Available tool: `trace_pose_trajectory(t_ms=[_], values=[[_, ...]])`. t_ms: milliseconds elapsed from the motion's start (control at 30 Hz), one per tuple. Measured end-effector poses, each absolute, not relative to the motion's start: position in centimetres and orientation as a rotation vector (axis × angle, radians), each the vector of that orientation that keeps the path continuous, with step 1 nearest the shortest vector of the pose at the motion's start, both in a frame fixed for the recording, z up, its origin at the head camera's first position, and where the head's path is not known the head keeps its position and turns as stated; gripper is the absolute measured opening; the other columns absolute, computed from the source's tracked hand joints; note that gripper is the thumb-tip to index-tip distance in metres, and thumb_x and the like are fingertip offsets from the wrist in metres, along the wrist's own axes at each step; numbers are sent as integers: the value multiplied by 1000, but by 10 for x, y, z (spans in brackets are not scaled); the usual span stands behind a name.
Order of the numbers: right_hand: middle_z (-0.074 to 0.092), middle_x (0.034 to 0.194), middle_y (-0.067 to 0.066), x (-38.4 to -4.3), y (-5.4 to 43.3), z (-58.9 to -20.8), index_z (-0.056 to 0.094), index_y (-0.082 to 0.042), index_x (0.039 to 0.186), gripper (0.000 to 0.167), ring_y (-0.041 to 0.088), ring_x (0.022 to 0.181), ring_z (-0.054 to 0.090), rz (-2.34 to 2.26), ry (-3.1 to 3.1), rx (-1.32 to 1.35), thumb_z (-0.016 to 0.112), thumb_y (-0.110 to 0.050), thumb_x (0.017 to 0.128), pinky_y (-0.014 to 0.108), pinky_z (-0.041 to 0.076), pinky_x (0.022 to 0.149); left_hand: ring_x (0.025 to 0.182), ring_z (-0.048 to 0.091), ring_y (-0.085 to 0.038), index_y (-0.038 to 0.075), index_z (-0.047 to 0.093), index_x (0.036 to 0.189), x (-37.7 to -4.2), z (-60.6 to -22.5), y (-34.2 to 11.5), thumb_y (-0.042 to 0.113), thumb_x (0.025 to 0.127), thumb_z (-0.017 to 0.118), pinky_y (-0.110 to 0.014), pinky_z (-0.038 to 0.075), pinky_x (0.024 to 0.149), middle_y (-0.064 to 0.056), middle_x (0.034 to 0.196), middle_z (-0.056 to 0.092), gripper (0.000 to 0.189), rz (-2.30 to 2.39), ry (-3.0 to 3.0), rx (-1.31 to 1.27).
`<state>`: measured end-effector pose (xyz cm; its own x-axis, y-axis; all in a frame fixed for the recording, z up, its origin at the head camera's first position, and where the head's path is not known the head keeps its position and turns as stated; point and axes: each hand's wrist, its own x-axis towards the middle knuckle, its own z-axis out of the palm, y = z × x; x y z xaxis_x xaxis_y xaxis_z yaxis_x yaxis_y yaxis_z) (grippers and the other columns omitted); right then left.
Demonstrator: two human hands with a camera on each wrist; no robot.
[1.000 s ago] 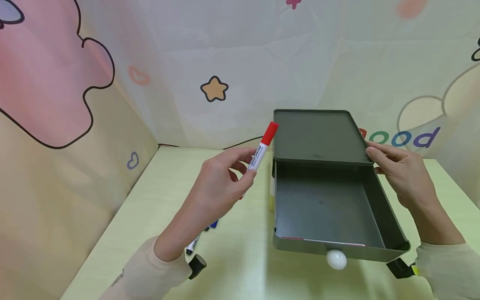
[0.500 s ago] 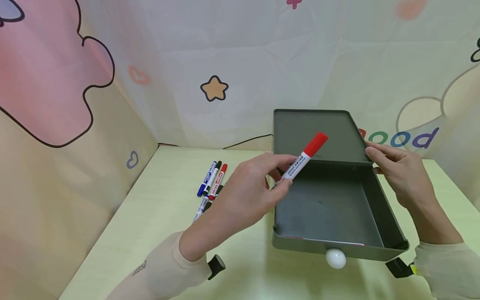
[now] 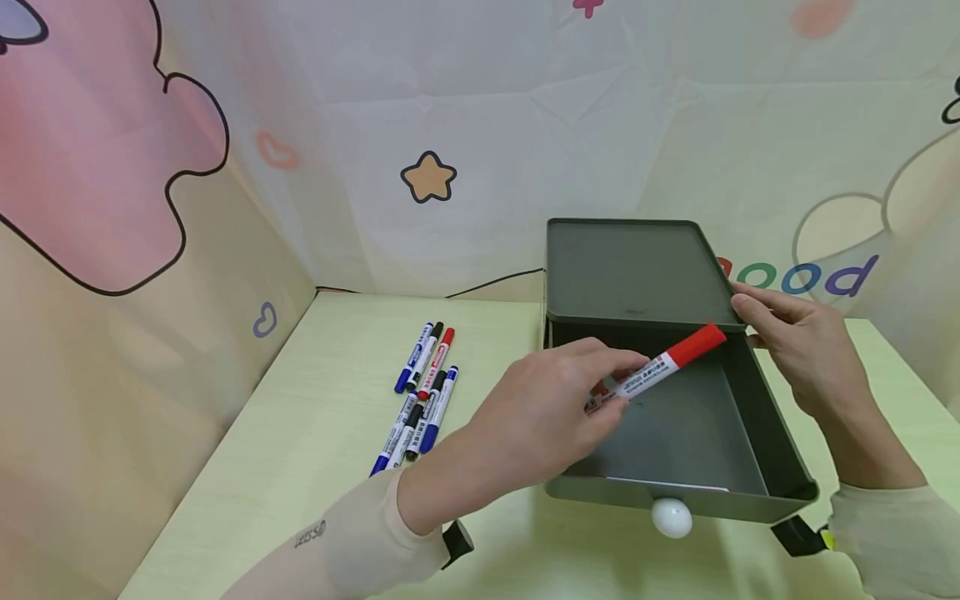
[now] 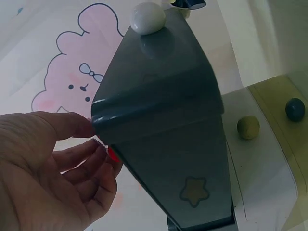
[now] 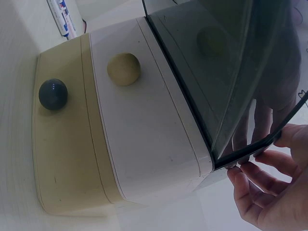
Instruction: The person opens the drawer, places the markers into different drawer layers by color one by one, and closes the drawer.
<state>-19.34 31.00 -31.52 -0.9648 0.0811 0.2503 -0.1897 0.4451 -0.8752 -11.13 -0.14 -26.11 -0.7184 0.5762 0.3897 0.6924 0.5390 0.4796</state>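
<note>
A red-capped marker [image 3: 652, 375] is pinched between the thumb and fingers of my left hand [image 3: 525, 417], tilted with its red end up to the right. The hand is over the pulled-out grey drawer [image 3: 757, 506], whose visible floor is bare. A white round knob [image 3: 672, 517] sticks out from the drawer's front. My right hand [image 3: 813, 350] grips the right edge of the cabinet's grey top [image 3: 637, 271]. In the left wrist view, the drawer hides most of the marker; a bit of red [image 4: 113, 154] shows beside the fingers.
Several markers [image 3: 442, 408] with blue, black and red caps lie on the table [image 3: 322, 400] left of the cabinet. Below the grey drawer are a white drawer [image 5: 149, 130] and a yellow drawer [image 5: 67, 154], both pushed in. A printed cloth [image 3: 480, 100] hangs behind.
My left hand has carried the marker rightward and down from beside the cabinet to over the drawer, tilting it flatter. The markers on the table have come into sight. My right hand stays put.
</note>
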Motion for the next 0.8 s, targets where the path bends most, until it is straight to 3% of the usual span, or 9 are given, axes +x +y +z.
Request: trace_pose_trajectory(t_ms=[367,800], values=[[64,103,-31,-193,309,-315,52,-2,148,51,-6,95,60,1528,-2436,109,61,-28,106,7,49,74,64,51,-1,14,76,123,-115,-270,8,7,96,69,-16,39,62,4,101,72,29,-647,-2587,-1213],[59,108,-32,-193,310,-315,53,-3,148,52,-6,98,58,1522,-2450,103,62,-30,105,7,49,75,66,52,1,17,78,120,-116,-277,12,10,94,71,-16,35,60,10,99,72,28,-475,-2571,-1273]])
